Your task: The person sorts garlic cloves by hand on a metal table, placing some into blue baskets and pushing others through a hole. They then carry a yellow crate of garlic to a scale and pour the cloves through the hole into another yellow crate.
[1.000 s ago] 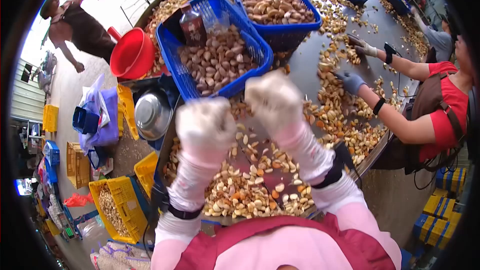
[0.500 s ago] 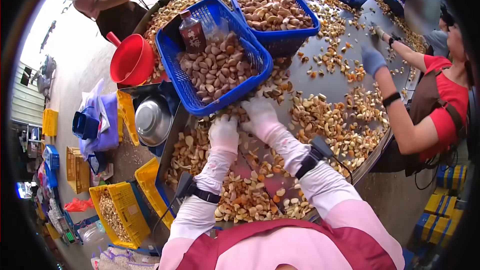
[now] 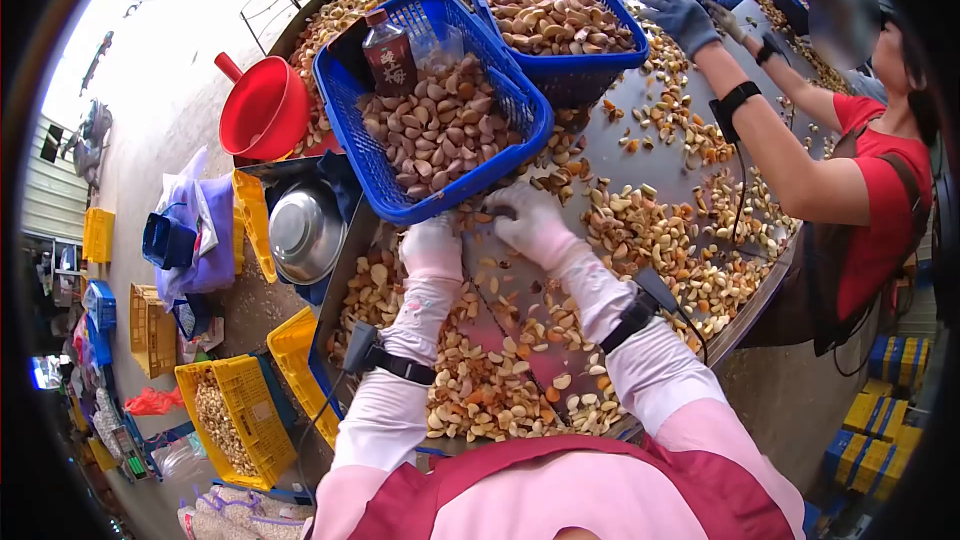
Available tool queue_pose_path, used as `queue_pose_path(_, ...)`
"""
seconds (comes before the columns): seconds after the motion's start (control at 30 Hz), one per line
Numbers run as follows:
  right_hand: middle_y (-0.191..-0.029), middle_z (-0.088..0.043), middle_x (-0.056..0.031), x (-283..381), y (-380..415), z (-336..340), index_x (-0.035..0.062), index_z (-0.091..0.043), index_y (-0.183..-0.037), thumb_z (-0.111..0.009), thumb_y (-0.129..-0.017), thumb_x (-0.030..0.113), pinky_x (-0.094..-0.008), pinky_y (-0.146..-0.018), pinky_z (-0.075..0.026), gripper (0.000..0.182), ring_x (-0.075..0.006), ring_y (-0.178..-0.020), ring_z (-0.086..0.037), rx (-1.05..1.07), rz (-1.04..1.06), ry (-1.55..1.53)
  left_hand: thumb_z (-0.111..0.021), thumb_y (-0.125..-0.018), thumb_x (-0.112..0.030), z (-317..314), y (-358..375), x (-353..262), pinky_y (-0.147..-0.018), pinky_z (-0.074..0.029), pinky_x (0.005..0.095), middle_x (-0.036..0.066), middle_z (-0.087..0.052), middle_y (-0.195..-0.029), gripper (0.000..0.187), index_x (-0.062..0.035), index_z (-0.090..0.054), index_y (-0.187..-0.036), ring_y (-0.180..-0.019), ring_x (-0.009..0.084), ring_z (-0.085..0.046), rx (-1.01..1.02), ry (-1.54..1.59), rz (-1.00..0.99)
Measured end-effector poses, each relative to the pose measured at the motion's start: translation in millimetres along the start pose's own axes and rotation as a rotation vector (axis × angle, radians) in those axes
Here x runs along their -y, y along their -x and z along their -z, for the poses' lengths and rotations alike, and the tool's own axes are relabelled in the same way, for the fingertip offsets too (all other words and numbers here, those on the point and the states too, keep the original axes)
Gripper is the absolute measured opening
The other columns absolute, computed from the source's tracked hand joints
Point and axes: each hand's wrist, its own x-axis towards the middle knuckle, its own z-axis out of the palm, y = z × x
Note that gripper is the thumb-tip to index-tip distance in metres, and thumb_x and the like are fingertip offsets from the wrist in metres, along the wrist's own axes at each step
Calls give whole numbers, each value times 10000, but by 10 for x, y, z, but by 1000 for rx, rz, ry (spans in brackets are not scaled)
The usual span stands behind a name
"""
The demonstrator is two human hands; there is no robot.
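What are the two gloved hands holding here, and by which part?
Both the left hand and right hand touch the near rim of the blue basket; a closed grip cannot be told.

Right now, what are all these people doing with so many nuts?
A person in white gloves has both hands down on a metal table covered in loose nuts. The left hand and the right hand rest in the nuts just below a blue basket heaped with nuts, with a bottle standing in it. A second blue basket sits behind. Across the table, a co-worker's gloved hand reaches over more nuts.
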Motion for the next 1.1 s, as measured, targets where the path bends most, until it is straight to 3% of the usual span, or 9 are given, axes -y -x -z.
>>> queue_pose_path(0.23,-1151,-681,-165,-43,61,-232,38,-685,-1216,-732,-824,154,-400,-923,-531,412,-319,-1043,-661,183,-29,447,-618,-895,-260,-84,-28,1,-723,-574,442,67,-732,-908,174,-205,-735,-1012,-865,297,-712,95,-56,-27)
queue_pose_path(0.33,-918,-726,-95,-194,216,136,33,-683,-1259,-783,-834,202,-311,-790,-560,468,-179,-816,-685,50,-436,-588,-629,-909,-324,151,-32,-9,-744,-574,445,81,-736,-967,201,-207,-733,-1035,-878,314,-708,146,90,-49)
queue_pose_path(0.53,-1048,-696,-170,-487,32,-210,83,-708,-1144,-592,-940,180,-435,-906,-529,254,-380,-992,-657,-210,193,388,-647,-887,-194,-142,14,-163,-678,-589,428,104,-729,-905,107,-151,-715,-956,-824,312,-723,137,-53,9)
queue_pose_path(0.6,-1044,-695,-177,-278,-57,-214,87,-692,-1017,-469,-986,199,-459,-883,-529,252,-361,-1008,-665,-134,-158,224,-624,-916,-203,-58,50,-278,-642,-604,403,70,-752,-879,116,-171,-724,-867,-805,252,-751,210,-169,27)
queue_pose_path(0.63,-1006,-706,-182,-355,-126,-261,85,-689,-995,-461,-987,221,-468,-843,-542,266,-355,-990,-680,-111,-63,442,-621,-914,-221,-13,-23,-337,-625,-600,402,73,-762,-902,142,-160,-730,-846,-799,256,-754,304,-158,104)
queue_pose_path(0.73,-919,-730,-152,-185,-219,-235,114,-699,-980,-507,-943,127,-483,-703,-572,197,-332,-842,-729,-90,-162,478,-583,-929,-307,-76,-2,-270,-620,-594,429,111,-746,-821,246,-126,-730,-852,-751,307,-744,240,-150,55)
queue_pose_path(0.97,-966,-716,-159,-51,44,108,90,-680,-970,-566,-942,199,-452,-717,-574,160,-341,-872,-717,21,-87,466,-609,-906,-270,684,319,-480,-589,-575,430,80,-715,-768,186,-117,-688,-835,-678,300,-717,168,-154,-108)
queue_pose_path(1.03,-922,-687,-158,92,145,293,82,-659,-966,-589,-931,196,-453,-700,-566,139,-350,-833,-701,26,-111,428,-621,-910,-198,1191,273,-507,-552,-546,443,56,-657,-705,139,-88,-642,-827,-580,297,-653,-303,142,-382)
queue_pose_path(1.1,-902,-668,-145,188,158,302,83,-639,-955,-616,-917,170,-446,-686,-566,98,-347,-812,-693,-128,-14,344,-635,-926,-154,1377,25,-361,-706,-552,433,106,-627,-763,124,-55,-669,-993,-688,358,-630,-427,585,-277)
